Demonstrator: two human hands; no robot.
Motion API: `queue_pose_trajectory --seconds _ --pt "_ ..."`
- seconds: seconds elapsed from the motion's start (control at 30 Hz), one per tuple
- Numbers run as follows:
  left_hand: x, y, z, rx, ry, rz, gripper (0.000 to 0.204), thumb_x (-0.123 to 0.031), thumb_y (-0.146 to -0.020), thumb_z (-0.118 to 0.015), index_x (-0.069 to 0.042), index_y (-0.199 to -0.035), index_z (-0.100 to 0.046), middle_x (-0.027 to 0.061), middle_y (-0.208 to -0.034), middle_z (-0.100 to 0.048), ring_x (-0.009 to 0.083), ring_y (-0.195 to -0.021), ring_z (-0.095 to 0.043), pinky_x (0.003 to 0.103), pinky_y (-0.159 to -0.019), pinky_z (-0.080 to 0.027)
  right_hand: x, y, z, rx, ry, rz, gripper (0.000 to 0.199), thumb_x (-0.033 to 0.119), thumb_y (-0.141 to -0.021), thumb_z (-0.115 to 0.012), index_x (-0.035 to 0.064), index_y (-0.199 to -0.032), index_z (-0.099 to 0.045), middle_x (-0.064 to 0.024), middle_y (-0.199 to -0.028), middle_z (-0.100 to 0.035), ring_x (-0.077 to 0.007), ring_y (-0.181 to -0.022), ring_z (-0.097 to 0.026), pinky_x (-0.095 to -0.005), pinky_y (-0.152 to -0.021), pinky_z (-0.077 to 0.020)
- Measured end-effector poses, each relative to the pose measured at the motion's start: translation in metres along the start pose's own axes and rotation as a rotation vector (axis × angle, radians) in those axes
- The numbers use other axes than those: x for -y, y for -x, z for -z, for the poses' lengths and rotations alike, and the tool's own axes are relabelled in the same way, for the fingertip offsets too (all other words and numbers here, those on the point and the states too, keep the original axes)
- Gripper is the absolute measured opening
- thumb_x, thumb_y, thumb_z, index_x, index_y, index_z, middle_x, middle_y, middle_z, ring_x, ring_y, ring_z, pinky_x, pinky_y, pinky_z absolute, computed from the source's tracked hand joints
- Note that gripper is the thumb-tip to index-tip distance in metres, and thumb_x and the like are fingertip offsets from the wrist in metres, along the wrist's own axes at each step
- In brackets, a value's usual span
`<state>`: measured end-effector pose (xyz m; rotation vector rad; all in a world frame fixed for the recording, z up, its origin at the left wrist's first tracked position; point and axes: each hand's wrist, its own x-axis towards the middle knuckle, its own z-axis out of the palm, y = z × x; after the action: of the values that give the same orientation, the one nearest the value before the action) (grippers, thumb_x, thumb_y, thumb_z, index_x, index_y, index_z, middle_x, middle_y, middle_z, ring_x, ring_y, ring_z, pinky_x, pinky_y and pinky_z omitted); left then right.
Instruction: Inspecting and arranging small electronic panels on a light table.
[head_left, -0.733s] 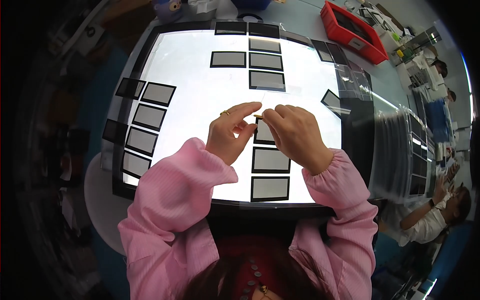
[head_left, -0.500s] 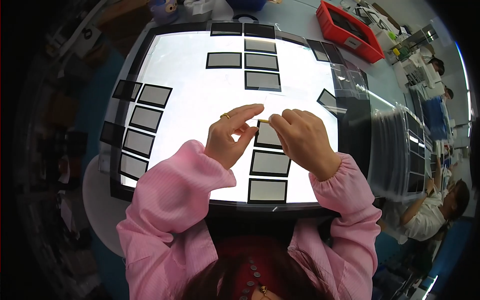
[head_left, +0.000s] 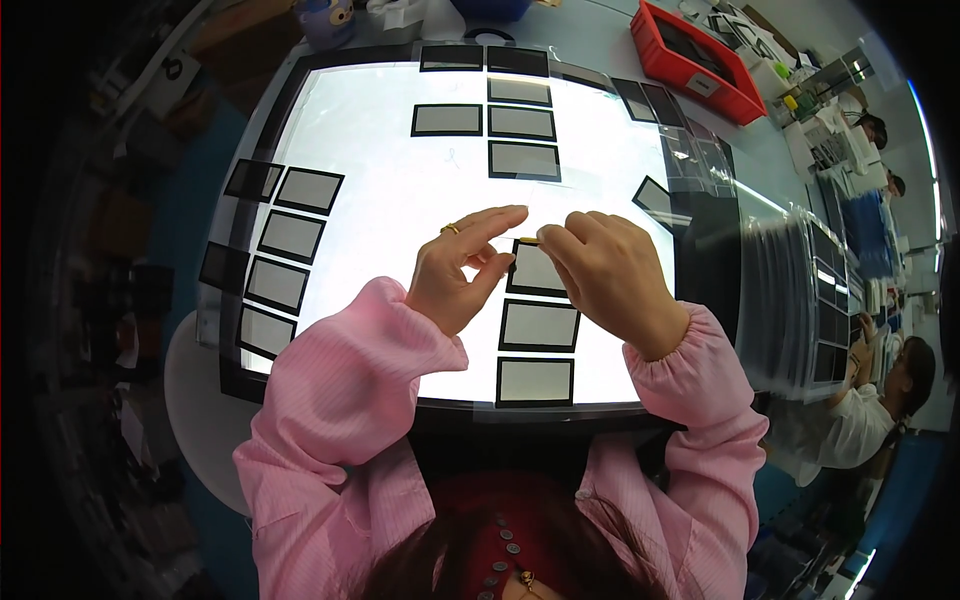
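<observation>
Head view, right hand (head_left: 610, 275) pinching top edge of black-framed panel (head_left: 537, 270), left hand (head_left: 462, 270) half open, fingertips touching panel's left edge, lit tabletop (head_left: 380, 190) beneath.

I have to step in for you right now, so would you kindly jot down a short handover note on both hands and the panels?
Left hand: open, fingertips at the left edge of the top panel in the near column; not gripping.
Right hand: pinching that panel's top edge.
Light table: two more panels below it, four along the left side, three at the far end.
Done: those are laid flat.
Left: the pinched panel is not yet released.
</observation>
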<state>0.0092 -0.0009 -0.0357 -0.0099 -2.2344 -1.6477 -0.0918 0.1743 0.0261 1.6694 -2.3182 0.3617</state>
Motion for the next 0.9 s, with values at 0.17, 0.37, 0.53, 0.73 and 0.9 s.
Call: queue_pose_trajectory --seconds 0.17,0.37,0.53,0.73,0.9 --pt "-0.0003 -0.0017 -0.0005 0.031 -0.033 -0.031 0.051 0.009 -0.086 -0.067 -0.010 -0.134 -0.062 0.0091 -0.133 -0.063 0.0103 -0.081 -0.066 0.024 -0.076 -0.059 -0.0005 -0.0009 -0.0060 -0.013 0.066 0.022 0.014 0.008 -0.084 -0.072 0.0076 -0.094 -0.062 -0.0034 -0.070 -0.053 -0.0193 -0.061 -0.056 -0.0349 -0.056 -0.0442" --pt "0.0048 -0.0014 0.0007 0.046 -0.017 -0.063 0.052 0.010 -0.086 -0.067 -0.010 -0.134 -0.062 0.0088 -0.133 -0.063 0.0108 -0.082 -0.066 0.023 -0.075 -0.058 0.0004 -0.0081 -0.0026 -0.016 0.068 0.030 0.012 0.008 -0.083 -0.072 0.0073 -0.091 -0.063 -0.0035 -0.071 -0.055 -0.0194 -0.064 -0.059 -0.0352 -0.056 -0.0451" --pt "0.0052 -0.0013 0.0005 0.049 -0.022 -0.079 0.052 0.009 -0.087 -0.066 -0.010 -0.135 -0.061 0.0086 -0.133 -0.063 0.0105 -0.081 -0.066 0.024 -0.075 -0.058 -0.0001 -0.0063 0.0004 0.013 0.007 -0.022 0.011 0.010 -0.085 -0.073 0.0079 -0.090 -0.063 -0.0039 -0.068 -0.055 -0.0195 -0.061 -0.059 -0.0344 -0.054 -0.0445" --pt "0.0051 -0.0009 0.0003 0.057 -0.027 -0.073 0.052 0.008 -0.087 -0.067 -0.011 -0.135 -0.061 0.0082 -0.133 -0.064 0.0100 -0.082 -0.066 0.024 -0.076 -0.058 0.0004 -0.0029 -0.0001 0.011 0.053 0.000 0.012 0.010 -0.086 -0.073 0.0084 -0.092 -0.063 -0.0034 -0.068 -0.055 -0.0181 -0.061 -0.057 -0.0330 -0.053 -0.0430" --pt "0.0019 -0.0006 -0.0004 0.052 -0.007 -0.050 0.052 0.008 -0.087 -0.067 -0.011 -0.135 -0.061 0.0080 -0.133 -0.064 0.0100 -0.083 -0.066 0.024 -0.077 -0.057 -0.0001 -0.0013 0.0001 0.013 0.033 0.004 0.013 0.009 -0.085 -0.073 0.0082 -0.092 -0.062 -0.0033 -0.068 -0.054 -0.0182 -0.060 -0.057 -0.0336 -0.053 -0.0430"
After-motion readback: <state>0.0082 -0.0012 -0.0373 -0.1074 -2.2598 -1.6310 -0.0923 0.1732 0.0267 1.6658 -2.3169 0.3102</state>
